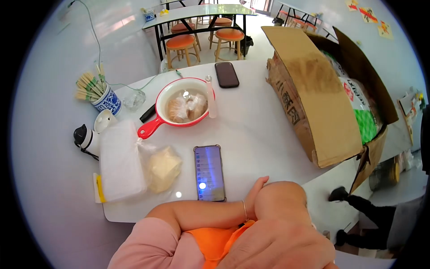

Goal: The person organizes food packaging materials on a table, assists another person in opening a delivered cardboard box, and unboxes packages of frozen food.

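My left forearm lies across the near table edge. My left hand (255, 197) rests against my bent right elbow, one finger stretched out and the others hidden behind the arm. Very close to the camera, my right hand (280, 246) shows its back, with its fingers out of sight. Just beyond my left arm lies a smartphone (209, 172) with a lit screen. Left of it sits a knotted clear bag (164, 170) with something pale yellow inside. Farther back, a red-handled white pan (150, 127) holds liquid and plastic-wrapped pieces. A clear pinkish tube (211, 101) leans at its rim.
An open cardboard box (309, 89) with packaged bags stands at right. A dark flat device (227, 75) lies behind the pan. At left are a stack of clear plastic bags (121, 161), a bottle (85, 138) and a blue-white pot (107, 101) of sticks. A person's legs (371, 215) show at right.
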`<state>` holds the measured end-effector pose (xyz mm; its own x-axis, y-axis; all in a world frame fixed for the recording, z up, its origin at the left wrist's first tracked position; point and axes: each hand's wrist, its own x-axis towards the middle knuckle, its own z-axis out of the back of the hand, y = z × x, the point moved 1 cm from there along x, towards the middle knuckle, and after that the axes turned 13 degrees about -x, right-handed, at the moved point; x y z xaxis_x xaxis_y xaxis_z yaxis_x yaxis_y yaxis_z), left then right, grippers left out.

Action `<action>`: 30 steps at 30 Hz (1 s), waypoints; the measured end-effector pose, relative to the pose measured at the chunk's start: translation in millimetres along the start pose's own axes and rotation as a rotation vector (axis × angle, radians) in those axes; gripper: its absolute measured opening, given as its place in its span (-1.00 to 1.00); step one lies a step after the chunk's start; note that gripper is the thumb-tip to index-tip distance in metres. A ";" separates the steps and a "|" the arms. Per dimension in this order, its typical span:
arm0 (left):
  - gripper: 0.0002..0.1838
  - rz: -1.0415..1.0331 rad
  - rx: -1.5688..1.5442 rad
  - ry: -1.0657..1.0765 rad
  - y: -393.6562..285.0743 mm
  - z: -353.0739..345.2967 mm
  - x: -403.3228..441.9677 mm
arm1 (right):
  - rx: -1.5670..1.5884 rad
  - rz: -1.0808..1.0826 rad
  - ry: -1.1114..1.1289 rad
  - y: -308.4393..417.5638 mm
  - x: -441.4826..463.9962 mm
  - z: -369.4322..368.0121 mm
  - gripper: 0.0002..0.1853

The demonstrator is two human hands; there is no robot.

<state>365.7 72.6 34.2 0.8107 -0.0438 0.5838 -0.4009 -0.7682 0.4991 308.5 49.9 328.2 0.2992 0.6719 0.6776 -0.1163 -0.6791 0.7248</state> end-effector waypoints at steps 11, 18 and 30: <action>-0.35 -0.268 0.360 -0.543 -1.9 3.6 -0.8 | 0.599 0.002 0.038 -17.9 -3.3 25.5 -0.21; -0.33 -0.094 0.105 -0.038 -9.0 17.5 -7.9 | 0.595 0.169 0.223 -34.6 1.7 23.4 -0.23; -0.38 -0.076 0.712 -0.800 35.3 -37.0 23.7 | 0.544 0.221 0.661 -42.6 -19.9 35.0 -0.15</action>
<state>354.9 68.1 89.4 0.9706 -0.1871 -0.1512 -0.2061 -0.9709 -0.1222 340.7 55.1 279.5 -0.3056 0.4277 0.8507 0.4105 -0.7470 0.5230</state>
